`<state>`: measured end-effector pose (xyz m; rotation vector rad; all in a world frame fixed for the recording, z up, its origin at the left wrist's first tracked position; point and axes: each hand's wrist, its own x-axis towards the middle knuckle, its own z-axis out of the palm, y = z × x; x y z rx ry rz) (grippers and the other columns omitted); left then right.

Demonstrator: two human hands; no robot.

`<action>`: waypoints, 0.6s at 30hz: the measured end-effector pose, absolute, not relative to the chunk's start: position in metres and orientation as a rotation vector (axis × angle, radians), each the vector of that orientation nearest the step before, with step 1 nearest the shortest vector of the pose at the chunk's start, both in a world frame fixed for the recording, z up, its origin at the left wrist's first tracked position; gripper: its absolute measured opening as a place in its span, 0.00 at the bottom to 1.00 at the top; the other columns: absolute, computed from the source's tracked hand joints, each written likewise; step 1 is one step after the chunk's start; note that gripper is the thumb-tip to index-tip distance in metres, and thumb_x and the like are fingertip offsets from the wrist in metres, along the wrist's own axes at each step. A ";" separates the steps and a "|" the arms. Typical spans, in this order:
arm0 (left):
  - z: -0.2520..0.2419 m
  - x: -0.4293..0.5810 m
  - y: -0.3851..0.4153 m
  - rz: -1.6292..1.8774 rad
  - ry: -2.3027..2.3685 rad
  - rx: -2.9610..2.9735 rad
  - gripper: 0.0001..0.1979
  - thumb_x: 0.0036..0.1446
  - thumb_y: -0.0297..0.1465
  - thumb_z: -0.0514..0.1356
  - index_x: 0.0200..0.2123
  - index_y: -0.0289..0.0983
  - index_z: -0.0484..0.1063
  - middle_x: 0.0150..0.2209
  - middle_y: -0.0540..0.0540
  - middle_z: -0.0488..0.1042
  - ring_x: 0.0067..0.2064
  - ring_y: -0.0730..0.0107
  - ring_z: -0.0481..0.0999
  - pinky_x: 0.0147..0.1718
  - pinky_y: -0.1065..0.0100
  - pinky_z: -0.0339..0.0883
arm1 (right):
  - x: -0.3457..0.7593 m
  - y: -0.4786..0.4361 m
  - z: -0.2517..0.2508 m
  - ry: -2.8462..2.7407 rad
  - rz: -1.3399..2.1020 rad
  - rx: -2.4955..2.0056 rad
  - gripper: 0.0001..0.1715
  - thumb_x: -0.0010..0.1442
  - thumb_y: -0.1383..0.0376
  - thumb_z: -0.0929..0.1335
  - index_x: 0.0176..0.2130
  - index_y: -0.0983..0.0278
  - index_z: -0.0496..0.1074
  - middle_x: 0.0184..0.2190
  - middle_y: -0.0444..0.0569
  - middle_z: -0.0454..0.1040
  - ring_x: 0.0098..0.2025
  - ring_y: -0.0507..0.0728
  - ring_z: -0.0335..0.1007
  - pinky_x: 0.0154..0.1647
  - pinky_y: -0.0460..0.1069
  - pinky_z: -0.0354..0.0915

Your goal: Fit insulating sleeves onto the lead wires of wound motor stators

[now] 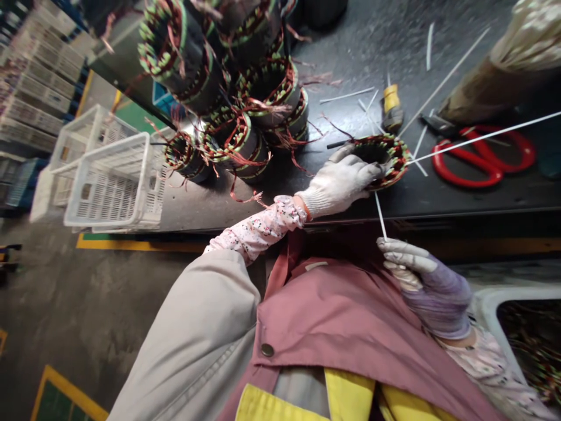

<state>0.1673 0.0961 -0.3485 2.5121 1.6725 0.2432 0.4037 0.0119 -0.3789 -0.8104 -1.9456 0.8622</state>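
Stator [380, 161]: copper-wound, lying on a dark workbench [473, 202], held under the left hand
Left hand [339, 181]: white knit glove, clamped on the stator's rim
Right hand [407, 263]: purple-coated glove, pinching a white strip [380, 215], its tip just beside the stator
Hands: apart
Right of hands: red-handled scissors [482, 156]
Ahead: yellow-handled tool [391, 108]
Ahead left: stacked stators [249, 99]
Far left: white plastic crate [114, 182]

Left hand [339, 181]: white knit glove, pink floral sleeve cover [258, 229], beige jacket sleeve [193, 333]. Right hand [438, 292]: lilac glove, pale fingers [405, 254], matching floral sleeve cover [491, 368]. Torso: dusty-pink smock [350, 327], metal snap [267, 349], yellow panels [346, 397] at bottom edge.
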 end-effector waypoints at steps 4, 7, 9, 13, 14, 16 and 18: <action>-0.346 0.165 0.096 0.233 1.654 2.489 0.23 0.60 0.35 0.61 0.58 0.37 0.68 0.51 0.43 0.76 0.57 0.59 0.70 0.68 0.51 0.49 | 0.385 0.030 -0.392 -1.865 0.860 -0.797 0.11 0.55 0.71 0.70 0.38 0.58 0.74 0.43 0.47 0.80 0.43 0.56 0.78 0.42 0.51 0.77; -0.350 0.165 0.091 0.369 1.681 2.460 0.24 0.61 0.36 0.60 0.59 0.36 0.66 0.54 0.42 0.76 0.58 0.61 0.71 0.68 0.52 0.48 | 0.362 0.055 -0.401 -1.807 0.744 -0.817 0.02 0.58 0.66 0.70 0.35 0.62 0.75 0.38 0.49 0.80 0.40 0.55 0.79 0.41 0.49 0.76; -0.356 0.168 0.086 0.569 1.761 2.376 0.26 0.63 0.38 0.58 0.61 0.34 0.64 0.56 0.40 0.74 0.59 0.63 0.71 0.68 0.54 0.49 | 0.350 0.068 -0.403 -1.781 0.659 -0.887 0.05 0.58 0.64 0.70 0.35 0.63 0.76 0.34 0.49 0.80 0.37 0.54 0.79 0.41 0.48 0.76; -0.369 0.173 0.079 0.816 1.819 2.274 0.22 0.66 0.37 0.53 0.60 0.36 0.67 0.54 0.42 0.76 0.57 0.70 0.74 0.68 0.56 0.48 | 0.348 0.073 -0.391 -1.738 0.700 -0.986 0.07 0.57 0.64 0.72 0.38 0.62 0.77 0.33 0.46 0.80 0.35 0.53 0.78 0.40 0.48 0.74; -0.371 0.173 0.079 0.797 1.783 2.312 0.19 0.67 0.37 0.52 0.57 0.39 0.70 0.53 0.44 0.77 0.56 0.71 0.74 0.68 0.56 0.48 | 0.350 0.070 -0.385 -1.736 0.709 -0.986 0.05 0.56 0.64 0.72 0.36 0.61 0.77 0.34 0.46 0.80 0.35 0.53 0.77 0.40 0.48 0.74; -0.373 0.172 0.079 0.703 1.699 2.418 0.16 0.68 0.34 0.49 0.52 0.45 0.74 0.52 0.48 0.79 0.56 0.73 0.75 0.68 0.54 0.48 | 0.353 0.066 -0.372 -1.773 0.708 -0.980 0.03 0.56 0.63 0.72 0.32 0.61 0.76 0.34 0.46 0.79 0.35 0.53 0.76 0.40 0.49 0.72; -0.373 0.170 0.079 0.632 1.647 2.495 0.17 0.68 0.32 0.49 0.51 0.47 0.75 0.50 0.49 0.79 0.56 0.73 0.75 0.68 0.53 0.47 | 0.353 0.066 -0.361 -1.851 0.695 -0.991 0.05 0.57 0.62 0.71 0.30 0.61 0.75 0.32 0.46 0.78 0.34 0.52 0.74 0.38 0.49 0.71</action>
